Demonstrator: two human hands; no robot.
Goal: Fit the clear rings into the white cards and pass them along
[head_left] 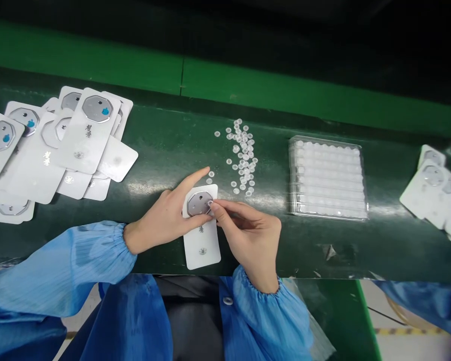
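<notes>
In front of me a white card-shaped panel (203, 248) lies on the dark green worktop, with a grey octagonal plate at its upper end and dark printed characters below. My left hand (165, 215) rests at the panel's left edge, thumb laid across its face and forefinger stretched beyond its top; its other fingers are mostly hidden. My right hand (248, 230) pinches a small clear disc (210, 203) between thumb and forefinger, at the right side of the octagonal plate. Past the panel lies a scatter of similar small round clear discs (244, 156), with a couple near my left fingertip.
Several similar white panels (88, 133) overlap in a pile at the left, some with blue marks. A clear plastic tray (328, 178) with rows of white round pieces stands to the right. More panels (432, 188) lie at the far right, near another person's blue sleeve (421, 301).
</notes>
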